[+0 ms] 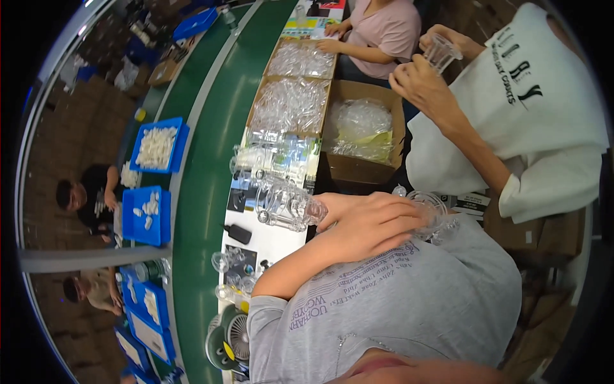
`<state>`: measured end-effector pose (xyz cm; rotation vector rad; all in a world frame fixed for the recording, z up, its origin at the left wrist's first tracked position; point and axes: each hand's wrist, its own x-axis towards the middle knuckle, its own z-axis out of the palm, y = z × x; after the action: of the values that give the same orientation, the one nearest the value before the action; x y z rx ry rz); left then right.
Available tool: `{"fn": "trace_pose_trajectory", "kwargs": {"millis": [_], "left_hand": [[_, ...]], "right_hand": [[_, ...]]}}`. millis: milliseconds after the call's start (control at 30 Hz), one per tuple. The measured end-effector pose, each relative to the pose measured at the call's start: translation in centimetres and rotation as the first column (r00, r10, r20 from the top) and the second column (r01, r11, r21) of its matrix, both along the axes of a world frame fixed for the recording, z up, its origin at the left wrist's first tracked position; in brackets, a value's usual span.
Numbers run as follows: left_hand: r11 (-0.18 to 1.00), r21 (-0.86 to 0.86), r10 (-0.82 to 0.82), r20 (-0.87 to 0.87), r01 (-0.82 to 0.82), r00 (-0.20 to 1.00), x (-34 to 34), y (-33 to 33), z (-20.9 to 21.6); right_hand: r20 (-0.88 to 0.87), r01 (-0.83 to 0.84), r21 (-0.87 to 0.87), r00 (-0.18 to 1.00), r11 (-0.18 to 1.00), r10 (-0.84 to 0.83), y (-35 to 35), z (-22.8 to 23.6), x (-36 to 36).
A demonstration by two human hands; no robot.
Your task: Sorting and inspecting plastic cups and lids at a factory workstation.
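My left hand [384, 224] reaches across my grey shirt, its fingers bent over a clear, round-rimmed cup-like piece [430, 208] at my chest. Behind it, another hand surface, seemingly my right hand [337, 206], is mostly covered; its fingers are hidden, so its grip does not show. It lies right beside a clear ribbed tubular piece [281, 203] on the table edge. More clear pieces [256, 159] stand just beyond, and a few small clear round parts [225, 261] sit nearer to me.
Cardboard boxes of clear parts [288, 105] line the bench beside a green conveyor [208, 160]. Blue trays [146, 214] with white parts lie across it. A small fan [231, 339] and a black adapter [238, 233] are near. A co-worker in white [511, 115] handles a clear piece at right.
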<state>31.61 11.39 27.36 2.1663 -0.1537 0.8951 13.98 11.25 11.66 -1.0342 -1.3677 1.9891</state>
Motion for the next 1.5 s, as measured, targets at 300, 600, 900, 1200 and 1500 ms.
{"fn": "trace_pose_trajectory", "kwargs": {"millis": [300, 600, 900, 1200, 1500], "left_hand": [[0.985, 0.158, -0.049, -0.119, 0.068, 0.992, 0.4, 1.2, -2.9], [0.985, -0.152, 0.073, -0.045, -0.079, 0.996, -4.5, 4.7, -3.2], [0.987, -0.151, 0.027, -0.2, -0.058, 0.98, -5.8, 4.3, -3.4], [0.9, -0.37, 0.147, -0.241, -0.231, 0.959, -5.6, 4.6, -9.1], [0.888, -0.414, -0.307, -0.202, 0.203, 0.93, -2.8, 3.8, -9.3]], "right_hand": [[-0.025, 0.094, 0.173, 0.996, 0.981, -0.091, 5.7, -3.8, 9.9], [-0.056, 0.154, 0.279, 0.988, 0.948, -0.144, 5.0, -10.0, 23.6], [-0.093, 0.19, 0.461, 0.982, 0.867, -0.166, -1.3, -13.0, 33.0], [-0.162, 0.191, 0.906, 0.981, 0.377, -0.108, 4.0, -5.4, 26.9], [0.002, 0.104, 0.431, 0.993, 0.896, -0.116, -6.5, -12.5, 30.8]]}}
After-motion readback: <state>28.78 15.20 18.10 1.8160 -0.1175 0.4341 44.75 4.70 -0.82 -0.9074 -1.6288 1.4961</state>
